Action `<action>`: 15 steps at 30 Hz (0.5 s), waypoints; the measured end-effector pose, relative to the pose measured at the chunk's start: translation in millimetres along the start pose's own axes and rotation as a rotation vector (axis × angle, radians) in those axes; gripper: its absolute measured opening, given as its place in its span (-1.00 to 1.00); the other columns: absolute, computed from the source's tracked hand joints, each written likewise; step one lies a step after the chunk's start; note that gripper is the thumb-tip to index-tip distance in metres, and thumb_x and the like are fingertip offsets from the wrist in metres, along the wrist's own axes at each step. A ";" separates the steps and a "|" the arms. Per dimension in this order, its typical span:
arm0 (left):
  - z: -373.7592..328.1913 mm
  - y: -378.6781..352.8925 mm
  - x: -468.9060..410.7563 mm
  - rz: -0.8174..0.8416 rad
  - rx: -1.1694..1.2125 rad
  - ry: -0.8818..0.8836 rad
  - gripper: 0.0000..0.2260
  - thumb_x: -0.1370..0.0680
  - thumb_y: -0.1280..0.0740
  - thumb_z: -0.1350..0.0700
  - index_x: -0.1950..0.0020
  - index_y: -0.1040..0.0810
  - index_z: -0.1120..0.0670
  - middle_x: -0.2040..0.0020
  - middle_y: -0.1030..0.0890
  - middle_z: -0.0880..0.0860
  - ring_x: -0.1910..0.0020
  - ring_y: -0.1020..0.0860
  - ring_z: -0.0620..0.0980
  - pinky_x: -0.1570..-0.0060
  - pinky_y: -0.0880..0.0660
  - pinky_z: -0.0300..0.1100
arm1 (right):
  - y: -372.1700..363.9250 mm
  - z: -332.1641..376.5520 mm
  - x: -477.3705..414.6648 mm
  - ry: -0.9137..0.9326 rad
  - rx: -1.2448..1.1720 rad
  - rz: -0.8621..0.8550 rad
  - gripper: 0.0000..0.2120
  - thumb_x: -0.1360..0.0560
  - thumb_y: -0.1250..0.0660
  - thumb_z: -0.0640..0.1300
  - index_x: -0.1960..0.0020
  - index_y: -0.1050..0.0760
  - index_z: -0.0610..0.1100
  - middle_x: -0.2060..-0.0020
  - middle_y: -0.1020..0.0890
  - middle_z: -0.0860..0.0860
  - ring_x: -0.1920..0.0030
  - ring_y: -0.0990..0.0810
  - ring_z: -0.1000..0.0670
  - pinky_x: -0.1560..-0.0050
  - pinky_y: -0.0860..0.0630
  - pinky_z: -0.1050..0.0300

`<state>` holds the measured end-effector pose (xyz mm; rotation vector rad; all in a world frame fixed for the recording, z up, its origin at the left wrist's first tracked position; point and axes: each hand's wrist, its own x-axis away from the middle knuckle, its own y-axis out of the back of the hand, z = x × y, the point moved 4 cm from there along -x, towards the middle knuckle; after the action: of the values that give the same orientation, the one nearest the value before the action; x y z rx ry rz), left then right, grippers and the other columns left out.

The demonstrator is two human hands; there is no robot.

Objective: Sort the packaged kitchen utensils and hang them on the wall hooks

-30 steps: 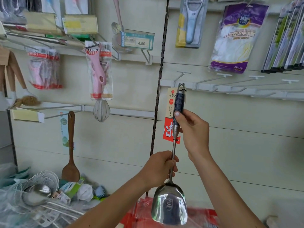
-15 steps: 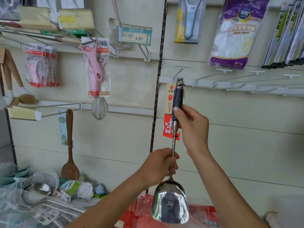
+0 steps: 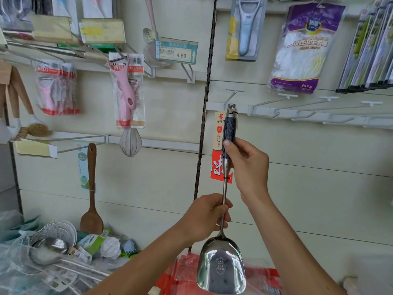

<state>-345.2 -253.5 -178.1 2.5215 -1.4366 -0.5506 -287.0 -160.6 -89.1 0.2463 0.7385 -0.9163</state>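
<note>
Holding a polished steel spatula (image 3: 221,268) upright before the cream panelled wall (image 3: 319,188), blade down, just right of the black slotted strip (image 3: 203,135). Gripping the thin round shaft just above the blade with the left hand (image 3: 204,216), curling every finger round it. Clasping the dark blue, finely ridged handle (image 3: 230,129) with the right hand (image 3: 248,167), laying the thumb flat up its front and wrapping the fingers behind. Showing a broad, shovel-shaped, mirror-bright blade stamped with a small shield mark. Carrying a narrow card label (image 3: 219,145), cream above and red below, bound behind the handle by thin black ties. Reaching with the flat steel end and its oblong hanging hole (image 3: 231,107) up to the white rail, just below the tip of the nearest white wire hook (image 3: 234,91), not yet threading it.

Facing, rightward along that rail, a row of white hooks (image 3: 297,111), and above them a glossy purple-and-white bag (image 3: 304,47) and a pale blue peeler (image 3: 244,28) on a yellow card. Facing, left of the strip, a pink peeler (image 3: 125,92) in clear wrap, a wire balloon whisk (image 3: 130,143) poking out beneath it, a brown wooden spatula (image 3: 91,199) and a price label (image 3: 176,53) reading 4.50. Overlooking, at lower left, round wire-mesh strainers (image 3: 59,231) heaped among crinkled clear plastic, and blurred red packaging (image 3: 263,277) beneath the blade.
</note>
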 end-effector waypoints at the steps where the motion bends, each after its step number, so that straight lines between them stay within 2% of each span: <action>1: -0.6 0.5 0.0 -0.002 -0.005 0.000 -0.81 -0.65 -0.13 0.25 -0.08 -0.52 0.11 0.15 -0.60 0.09 0.21 -0.58 -0.03 0.24 -0.51 -0.33 | -0.4 -0.1 -0.2 -0.002 0.004 -0.001 -0.82 -0.56 -0.38 -0.08 -0.15 -0.64 -0.01 0.13 -0.72 0.15 0.12 -0.70 0.13 0.19 -0.59 0.31; 7: 2.1 -0.3 0.3 0.002 0.006 0.016 -0.81 -0.65 -0.12 0.26 -0.10 -0.52 0.13 0.16 -0.60 0.08 0.21 -0.58 -0.02 0.25 -0.52 -0.34 | -1.6 -0.2 0.4 -0.005 0.034 0.010 -0.89 -0.57 -0.37 -0.05 0.00 -0.58 0.17 0.22 -0.69 0.24 0.14 -0.70 0.15 0.19 -0.61 0.29; 15: 2.8 0.8 2.3 0.008 -0.004 0.016 -0.82 -0.65 -0.13 0.23 -0.09 -0.52 0.11 0.16 -0.61 0.07 0.19 -0.60 -0.02 0.21 -0.55 -0.28 | -2.0 -0.5 2.3 -0.027 0.039 -0.002 -0.85 -0.57 -0.36 -0.06 -0.12 -0.63 0.00 0.13 -0.71 0.14 0.13 -0.71 0.13 0.16 -0.62 0.27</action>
<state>-345.9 -255.8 -180.9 2.5103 -1.4385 -0.5305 -287.9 -163.0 -90.8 0.2673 0.6965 -0.9351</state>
